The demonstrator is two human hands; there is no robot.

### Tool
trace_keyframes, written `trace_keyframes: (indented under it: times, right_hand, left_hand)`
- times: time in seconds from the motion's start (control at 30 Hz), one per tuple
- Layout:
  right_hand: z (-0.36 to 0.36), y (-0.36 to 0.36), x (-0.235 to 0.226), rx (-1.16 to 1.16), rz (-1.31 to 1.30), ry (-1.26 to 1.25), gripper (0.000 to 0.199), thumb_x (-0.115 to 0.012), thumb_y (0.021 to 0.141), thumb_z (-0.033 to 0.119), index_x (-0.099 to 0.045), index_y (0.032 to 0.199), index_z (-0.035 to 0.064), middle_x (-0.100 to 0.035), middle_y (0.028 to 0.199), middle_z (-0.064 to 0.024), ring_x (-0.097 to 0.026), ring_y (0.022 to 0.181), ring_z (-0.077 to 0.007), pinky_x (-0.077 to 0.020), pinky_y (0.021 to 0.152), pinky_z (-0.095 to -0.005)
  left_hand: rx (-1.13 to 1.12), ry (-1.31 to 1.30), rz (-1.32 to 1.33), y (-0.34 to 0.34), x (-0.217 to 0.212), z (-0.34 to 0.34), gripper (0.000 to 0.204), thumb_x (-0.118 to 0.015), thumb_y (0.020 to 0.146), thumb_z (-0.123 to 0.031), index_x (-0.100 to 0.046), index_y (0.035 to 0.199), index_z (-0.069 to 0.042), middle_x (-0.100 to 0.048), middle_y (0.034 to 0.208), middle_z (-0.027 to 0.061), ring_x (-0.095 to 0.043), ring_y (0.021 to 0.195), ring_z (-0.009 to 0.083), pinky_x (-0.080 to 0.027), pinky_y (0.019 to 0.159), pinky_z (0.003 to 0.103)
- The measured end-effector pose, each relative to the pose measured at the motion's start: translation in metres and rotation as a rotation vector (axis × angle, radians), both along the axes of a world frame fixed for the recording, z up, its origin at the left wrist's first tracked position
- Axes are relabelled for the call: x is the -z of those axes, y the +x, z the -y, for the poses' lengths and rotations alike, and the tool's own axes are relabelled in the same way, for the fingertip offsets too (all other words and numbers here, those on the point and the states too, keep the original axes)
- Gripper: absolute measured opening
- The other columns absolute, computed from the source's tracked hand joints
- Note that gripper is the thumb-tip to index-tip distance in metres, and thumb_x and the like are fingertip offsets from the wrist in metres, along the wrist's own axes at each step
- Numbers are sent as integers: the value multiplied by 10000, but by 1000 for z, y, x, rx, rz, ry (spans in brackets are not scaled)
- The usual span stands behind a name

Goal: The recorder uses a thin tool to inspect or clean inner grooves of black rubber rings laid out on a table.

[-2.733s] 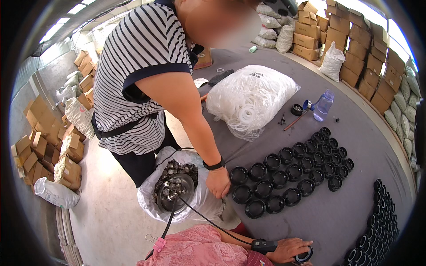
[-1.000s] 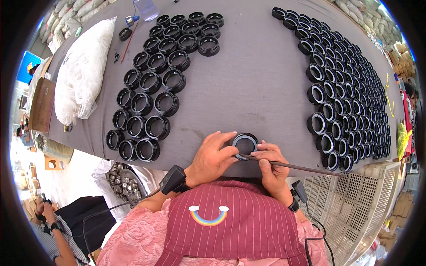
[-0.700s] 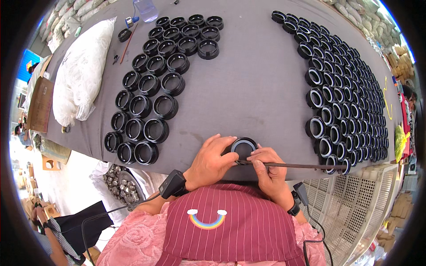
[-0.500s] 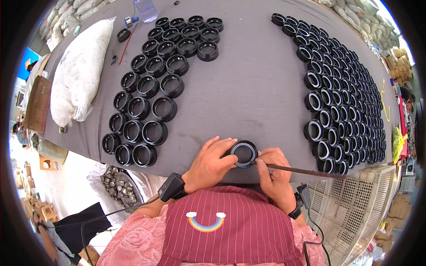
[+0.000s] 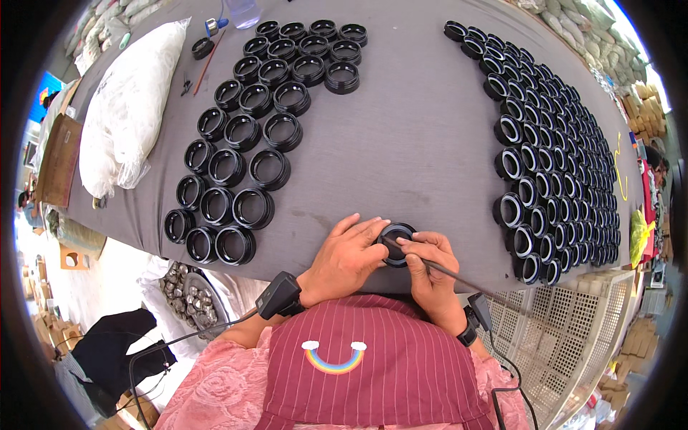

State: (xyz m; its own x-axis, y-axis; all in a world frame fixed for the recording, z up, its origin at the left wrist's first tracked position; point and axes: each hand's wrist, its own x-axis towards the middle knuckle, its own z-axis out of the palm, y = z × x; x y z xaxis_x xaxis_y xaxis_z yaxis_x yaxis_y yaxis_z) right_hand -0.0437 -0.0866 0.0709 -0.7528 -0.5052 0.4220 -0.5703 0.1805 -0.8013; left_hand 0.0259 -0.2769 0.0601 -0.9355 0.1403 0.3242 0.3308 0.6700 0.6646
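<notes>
Right up close, the maroon apron (image 5: pixel 373 380), and just beyond it 2 hands at work near the table's front edge! The left hand (image 5: pixel 346 254) has thumb and fingers against the left side of 1 black ring (image 5: pixel 398 228), which sits on the grey cloth between the hands. The right hand (image 5: pixel 433 265) pinches a dark rod (image 5: pixel 473 283) between thumb and fingers, its near end over the ring's opening; whether the tip touches the ring, I cannot tell. Below the table, shiny metal pieces (image 5: pixel 201 308) at left, pale crates (image 5: pixel 573 322) at right. Further out on the table (image 5: pixel 408 158), 2 spreads of black rings: a looser group (image 5: pixel 259 133) left, a dense group (image 5: pixel 559 161) right. Outside the left group, a bulging plastic bag (image 5: pixel 132 107); beyond, at the far side, a bluish bottle (image 5: pixel 244 13).
</notes>
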Motion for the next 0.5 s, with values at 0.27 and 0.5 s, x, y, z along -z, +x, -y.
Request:
trace_keyframes:
  times: [0.27, 0.5]
  right_hand:
    - [0, -6, -2, -38, -7, -25, 55, -674, 902, 69, -711, 924, 35, -738, 931, -68, -617, 945, -311, -506, 871, -404]
    - [-18, -6, -2, -59, 48, 5, 100, -627, 927, 65, -719, 920, 25, -701, 929, -108, -629, 979, -310, -514, 850, -397]
  left_hand:
    - [-83, 90, -6, 1, 3, -2, 498, -735, 811, -124, -513, 1244, -19, -595, 1310, 156, -563, 1249, 318, -334, 1109, 553]
    - [-70, -56, -1, 2, 5, 0, 642, -690, 882, -240, -403, 1409, -13, -543, 1378, 147, -517, 1291, 314, -278, 1137, 560]
